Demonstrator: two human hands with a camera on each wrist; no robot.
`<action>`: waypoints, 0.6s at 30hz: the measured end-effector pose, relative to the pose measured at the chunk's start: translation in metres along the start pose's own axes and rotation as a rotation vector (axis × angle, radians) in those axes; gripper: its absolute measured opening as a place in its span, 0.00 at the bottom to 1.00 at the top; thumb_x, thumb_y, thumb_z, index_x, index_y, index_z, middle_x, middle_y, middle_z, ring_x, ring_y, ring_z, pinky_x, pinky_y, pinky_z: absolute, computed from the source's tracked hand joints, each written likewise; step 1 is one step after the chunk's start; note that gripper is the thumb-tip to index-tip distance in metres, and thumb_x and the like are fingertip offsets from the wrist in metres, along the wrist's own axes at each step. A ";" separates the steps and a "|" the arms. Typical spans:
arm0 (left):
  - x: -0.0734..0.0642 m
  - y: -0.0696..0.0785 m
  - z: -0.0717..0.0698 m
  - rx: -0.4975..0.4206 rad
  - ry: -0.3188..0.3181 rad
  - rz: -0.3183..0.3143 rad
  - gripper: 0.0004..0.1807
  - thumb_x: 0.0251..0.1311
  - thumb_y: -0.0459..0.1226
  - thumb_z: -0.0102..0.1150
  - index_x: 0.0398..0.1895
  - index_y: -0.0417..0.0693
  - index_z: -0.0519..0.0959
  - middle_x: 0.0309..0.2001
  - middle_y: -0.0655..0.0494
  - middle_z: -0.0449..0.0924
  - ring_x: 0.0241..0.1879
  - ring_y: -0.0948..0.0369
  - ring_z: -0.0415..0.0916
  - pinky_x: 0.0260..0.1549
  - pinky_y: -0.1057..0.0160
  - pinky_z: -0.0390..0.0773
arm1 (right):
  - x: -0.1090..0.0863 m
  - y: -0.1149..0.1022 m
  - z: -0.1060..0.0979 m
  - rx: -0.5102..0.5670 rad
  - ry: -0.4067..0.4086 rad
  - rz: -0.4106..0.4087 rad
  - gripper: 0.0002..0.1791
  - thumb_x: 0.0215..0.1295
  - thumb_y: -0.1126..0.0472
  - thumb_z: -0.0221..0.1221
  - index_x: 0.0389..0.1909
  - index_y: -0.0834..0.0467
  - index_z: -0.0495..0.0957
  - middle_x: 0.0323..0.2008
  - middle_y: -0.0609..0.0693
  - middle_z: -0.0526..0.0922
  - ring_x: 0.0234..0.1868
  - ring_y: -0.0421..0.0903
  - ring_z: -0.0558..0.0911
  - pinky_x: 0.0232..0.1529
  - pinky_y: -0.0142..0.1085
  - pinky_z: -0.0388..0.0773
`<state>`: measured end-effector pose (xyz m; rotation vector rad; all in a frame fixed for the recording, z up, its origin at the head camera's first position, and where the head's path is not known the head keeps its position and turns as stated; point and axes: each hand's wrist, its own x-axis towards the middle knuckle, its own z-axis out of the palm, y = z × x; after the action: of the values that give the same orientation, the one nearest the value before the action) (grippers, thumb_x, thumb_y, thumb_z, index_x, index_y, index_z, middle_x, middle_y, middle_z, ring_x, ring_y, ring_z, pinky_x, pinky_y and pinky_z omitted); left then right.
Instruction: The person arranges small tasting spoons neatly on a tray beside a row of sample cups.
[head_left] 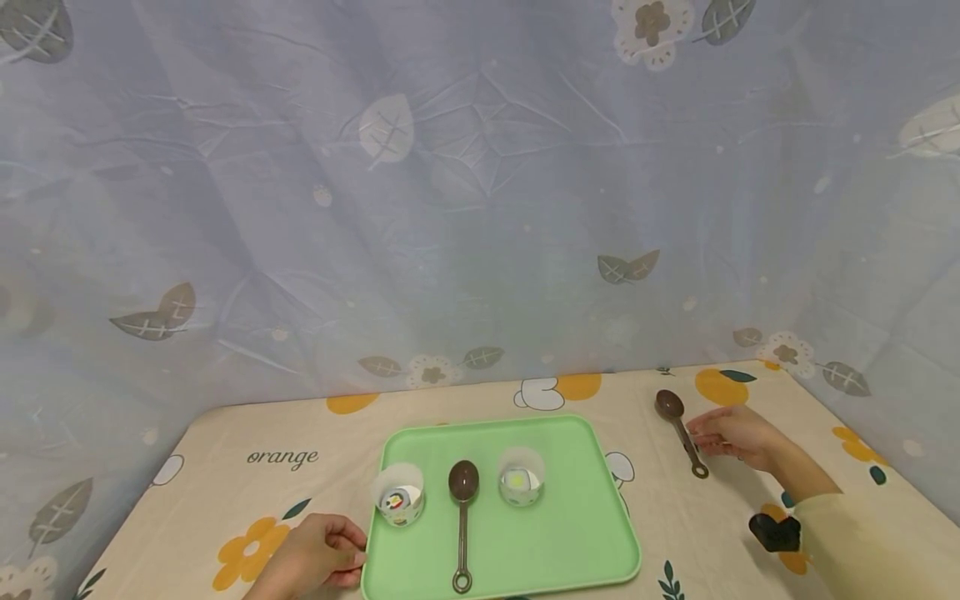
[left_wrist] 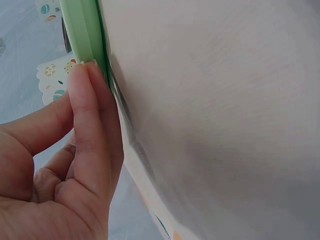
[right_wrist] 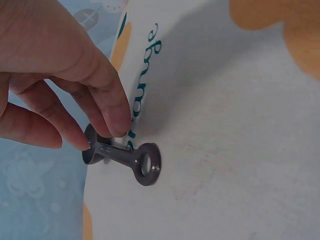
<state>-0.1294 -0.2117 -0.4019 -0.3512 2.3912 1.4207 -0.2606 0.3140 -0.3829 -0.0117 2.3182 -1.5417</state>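
Note:
My left hand (head_left: 318, 550) pinches the left edge of a light green tray (head_left: 570, 542); in the left wrist view its fingertips meet the tray's rim (left_wrist: 85, 35). On the tray lie a dark brown spoon (head_left: 463, 483) with a ring-ended handle, and a small patterned cup (head_left: 400, 504) and a second cup (head_left: 521, 492) on either side of it. My right hand (head_left: 738, 435) is at another brown spoon (head_left: 670, 406) on the cloth to the right. In the right wrist view, loosely bent fingers hover right at that spoon's handle (right_wrist: 117, 154), with thumb apart from it.
A cream tablecloth (head_left: 247, 500) with orange fruit, flowers and lettering covers the table. A pale blue patterned curtain (head_left: 480, 208) hangs along the back and sides. A black object (head_left: 776, 532) shows by the right sleeve.

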 end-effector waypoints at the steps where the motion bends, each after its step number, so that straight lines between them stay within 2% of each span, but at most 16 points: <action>1: 0.000 0.000 0.000 -0.002 0.001 -0.001 0.02 0.53 0.23 0.56 0.29 0.30 0.73 0.22 0.49 0.72 0.21 0.60 0.73 0.25 0.63 0.78 | 0.000 0.001 0.001 0.001 0.000 0.000 0.18 0.64 0.70 0.47 0.49 0.82 0.66 0.39 0.56 0.79 0.37 0.48 0.79 0.42 0.40 0.78; 8: 0.001 0.000 -0.001 -0.002 -0.004 0.009 0.02 0.53 0.22 0.56 0.29 0.31 0.73 0.22 0.49 0.72 0.21 0.60 0.73 0.25 0.63 0.78 | 0.003 0.006 0.002 0.018 0.001 -0.011 0.17 0.63 0.71 0.46 0.48 0.81 0.68 0.37 0.54 0.77 0.36 0.47 0.77 0.40 0.38 0.78; 18: 0.000 -0.001 -0.002 -0.011 -0.019 0.020 0.02 0.53 0.22 0.55 0.29 0.30 0.74 0.23 0.49 0.72 0.22 0.60 0.73 0.26 0.63 0.78 | 0.004 0.007 0.005 -0.015 0.008 -0.019 0.16 0.64 0.71 0.46 0.47 0.79 0.70 0.35 0.52 0.77 0.35 0.47 0.75 0.37 0.37 0.77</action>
<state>-0.1295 -0.2144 -0.4020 -0.3168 2.3792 1.4398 -0.2611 0.3117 -0.3920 -0.0308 2.3421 -1.5366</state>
